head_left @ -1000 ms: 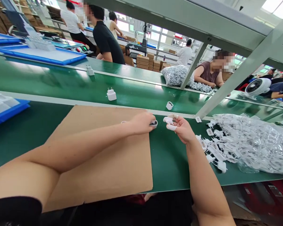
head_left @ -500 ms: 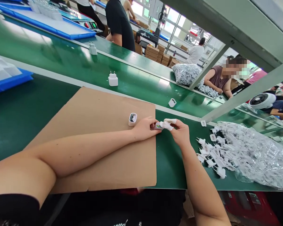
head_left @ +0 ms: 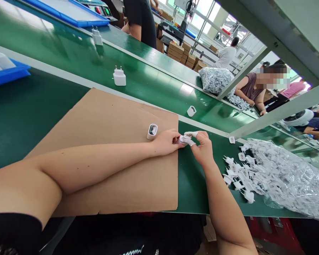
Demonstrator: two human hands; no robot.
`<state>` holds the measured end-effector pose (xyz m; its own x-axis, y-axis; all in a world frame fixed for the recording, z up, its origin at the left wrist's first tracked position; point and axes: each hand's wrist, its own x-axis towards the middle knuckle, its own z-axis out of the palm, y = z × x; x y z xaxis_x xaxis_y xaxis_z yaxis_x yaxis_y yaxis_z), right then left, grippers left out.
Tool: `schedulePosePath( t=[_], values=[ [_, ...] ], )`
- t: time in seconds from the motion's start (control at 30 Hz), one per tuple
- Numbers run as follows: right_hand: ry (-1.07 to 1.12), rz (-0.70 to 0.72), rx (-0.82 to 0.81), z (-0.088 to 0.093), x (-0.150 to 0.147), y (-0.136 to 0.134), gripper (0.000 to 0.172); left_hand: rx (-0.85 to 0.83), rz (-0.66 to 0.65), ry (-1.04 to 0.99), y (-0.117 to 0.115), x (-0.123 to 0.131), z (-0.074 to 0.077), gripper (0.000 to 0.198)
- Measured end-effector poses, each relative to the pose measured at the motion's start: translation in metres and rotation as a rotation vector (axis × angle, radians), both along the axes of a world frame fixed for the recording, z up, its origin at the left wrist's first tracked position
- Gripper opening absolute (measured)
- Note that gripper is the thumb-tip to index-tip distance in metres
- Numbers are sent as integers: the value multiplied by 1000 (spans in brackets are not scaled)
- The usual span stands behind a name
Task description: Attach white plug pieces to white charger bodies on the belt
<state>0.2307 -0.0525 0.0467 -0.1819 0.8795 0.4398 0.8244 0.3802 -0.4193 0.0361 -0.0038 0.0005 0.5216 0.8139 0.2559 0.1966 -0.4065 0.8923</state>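
My left hand (head_left: 166,142) and my right hand (head_left: 202,148) meet at the right edge of a brown cardboard sheet (head_left: 106,141), both closed on one small white charger part (head_left: 183,140). White finger cots cover my right fingertips. An open white charger shell (head_left: 152,131) stands on the cardboard just left of my left hand. A heap of white plug pieces (head_left: 241,175) lies to the right of my right hand.
A clear plastic bag of parts (head_left: 289,177) sits at the right. On the green conveyor belt (head_left: 69,56) stand two white chargers (head_left: 119,76) and a shell (head_left: 191,111). Blue trays (head_left: 5,72) lie left. A grey frame post (head_left: 279,108) slants across. People work beyond.
My hands came together on the small part. The charger shell left my left hand and now stands on the cardboard. The view tilted downward.
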Motion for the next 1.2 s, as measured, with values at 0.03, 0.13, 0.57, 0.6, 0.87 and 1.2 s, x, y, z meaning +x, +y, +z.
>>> schedulePosePath(
  t=[0.03,0.13,0.57,0.6,0.87,1.2],
  values=[
    [0,2,-2,0,0,0,38,-3,1,-1,0,0,0,20],
    [-50,7,6,1,0,1,36,-13,6,-12,1,1,-1,20],
    [-145,-72,-7,4,-2,1,28,-101,-9,-1,3,-1,-2,26],
    [-155,-82,15,1,-2,0,29,-88,-3,2,2,-1,-3,27],
    [223,-12,-81,-29,16,11,48,-57,-5,225,-3,-6,19,41],
    [30,-1078,-301,-30,143,26,79,127,386,350,122,-41,78,38]
  ],
)
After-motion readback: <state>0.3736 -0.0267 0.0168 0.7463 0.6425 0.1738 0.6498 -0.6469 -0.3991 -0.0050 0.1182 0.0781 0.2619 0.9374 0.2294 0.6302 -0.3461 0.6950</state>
